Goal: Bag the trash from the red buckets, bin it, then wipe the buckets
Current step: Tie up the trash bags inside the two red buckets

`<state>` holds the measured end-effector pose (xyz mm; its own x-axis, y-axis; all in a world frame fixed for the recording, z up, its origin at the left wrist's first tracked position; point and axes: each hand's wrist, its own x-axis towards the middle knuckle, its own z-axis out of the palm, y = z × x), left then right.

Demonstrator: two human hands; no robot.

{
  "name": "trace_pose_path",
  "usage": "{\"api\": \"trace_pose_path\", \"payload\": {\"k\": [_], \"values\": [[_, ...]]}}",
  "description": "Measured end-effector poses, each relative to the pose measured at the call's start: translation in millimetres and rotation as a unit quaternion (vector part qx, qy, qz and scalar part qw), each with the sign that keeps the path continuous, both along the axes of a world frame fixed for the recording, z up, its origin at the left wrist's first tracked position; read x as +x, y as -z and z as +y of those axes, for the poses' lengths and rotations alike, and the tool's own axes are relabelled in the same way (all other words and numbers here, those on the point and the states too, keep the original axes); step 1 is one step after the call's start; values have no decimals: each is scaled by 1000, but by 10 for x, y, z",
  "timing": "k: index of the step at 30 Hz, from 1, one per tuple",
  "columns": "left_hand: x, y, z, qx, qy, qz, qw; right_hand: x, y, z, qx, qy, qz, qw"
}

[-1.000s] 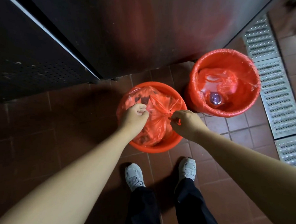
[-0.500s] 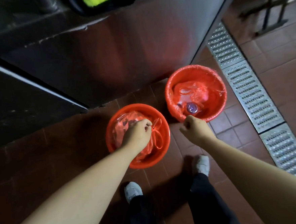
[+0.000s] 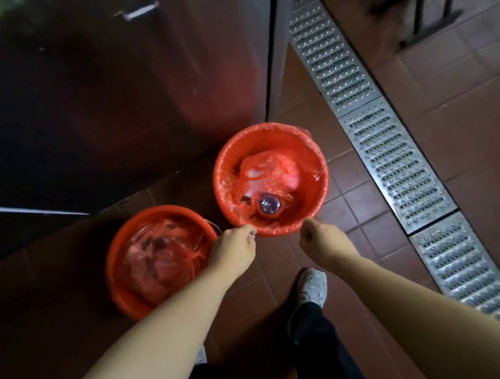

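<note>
Left to right. I see two red buckets on the tile floor: the near-left bucket (image 3: 121, 263) has its liner bag (image 3: 158, 255) gathered and looking knotted inside it, so I judge that one bagged and ready to lift. Left hand (image 3: 234, 251) sits at the near rim of the far-right bucket (image 3: 318, 166), fingers curled, touching or just short of the rim; can't tell if it pinches any film. Right hand (image 3: 323, 240) is just beside that rim too, fingers curled into a loose fist, nothing visibly held. Step in hand, as I read it: free the second liner (image 3: 231, 187), which is folded over the rim. To do it well I'd pinch the film at two opposite spots, peel it off the lip all round, gather upward to centre, then knot; keep the bucket from tipping. Trash inside includes one bottle (image 3: 269, 204), purple cap up. Count: two buckets, two liners, two hands, one drain grate run (image 3: 388, 156) on the right.
</note>
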<state>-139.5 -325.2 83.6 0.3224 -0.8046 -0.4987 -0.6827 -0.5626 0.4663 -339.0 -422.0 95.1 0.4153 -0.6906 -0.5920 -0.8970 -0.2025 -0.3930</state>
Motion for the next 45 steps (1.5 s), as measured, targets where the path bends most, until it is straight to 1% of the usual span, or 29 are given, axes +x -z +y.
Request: {"api": "trace_pose_path", "payload": {"k": [2,7,11,14,17,19,22,25,28,30,32,33,36,40,43,45], "values": [[-167,230,-90,-4,19,-7,1000,-153,160,-110,-14,-30,-4,999],[-399,741,-211,-32,75,-71,994,-256,660,-289,-25,-86,8,996],[-546,1069,-245,-34,151,-111,982,-222,1063,-328,-50,-156,43,986],[-623,1287,-256,-46,198,-130,970,-267,1260,-352,-49,-179,46,982],[-647,1445,-300,-41,206,-135,968,-299,1361,-411,-65,-203,34,976],[-655,1491,-326,-41,203,-139,968,-282,1393,-450,-79,-219,33,972],[-605,1526,-343,-72,223,-145,961,-232,1433,-491,-99,-229,32,968],[-525,1525,-326,-102,219,-125,962,-235,1444,-525,-96,-242,15,965],[-497,1487,-322,-128,199,-95,967,-275,1407,-526,-121,-245,-16,962],[-486,1466,-332,-119,178,-76,974,-284,1400,-494,-126,-253,-16,959],[-460,1448,-345,-90,151,-55,983,-257,1387,-454,-145,-252,-15,957],[-443,1440,-352,-73,142,-44,986,-231,1379,-441,-149,-245,-12,958],[-385,1402,-338,-34,140,-15,989,-185,1375,-353,-113,-247,28,962],[-289,1357,-296,0,219,-20,976,-148,1352,-291,-40,-304,83,948],[-263,1370,-391,-7,250,-56,967,-85,1387,-375,-65,-305,103,945],[-281,1392,-510,-25,237,-86,967,-59,1439,-464,-95,-275,121,949]]}}
